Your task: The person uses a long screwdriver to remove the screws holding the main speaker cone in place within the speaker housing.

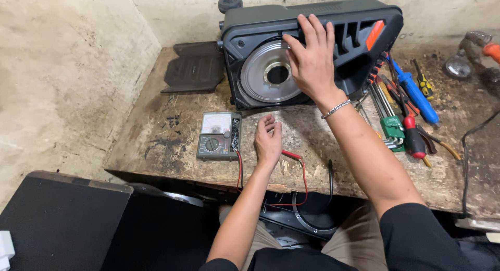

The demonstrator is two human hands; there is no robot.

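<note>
The right hand (311,60) lies spread flat on the black speaker housing (312,47), which rests at the back of the worktop (156,135). The left hand (268,140) rests loosely curled, holding nothing, just beside the red probe lead (291,156) and near the analog multimeter (219,136). Pushing the housing could likely knock the screwdrivers (414,94) beside it.

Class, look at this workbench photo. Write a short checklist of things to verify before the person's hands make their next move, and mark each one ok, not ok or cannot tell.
1. Right hand steadies the speaker housing, palm flat on it: ok.
2. Left hand empty, resting on the bench: ok.
3. Analog multimeter face up, within reach beside the left hand: ok.
4. Red probe lead in a hand: not ok, it lies on the bench.
5. Meter dial setting: cannot tell.
6. Screwdrivers clear of the housing: not ok, crowded against its right end.
</note>
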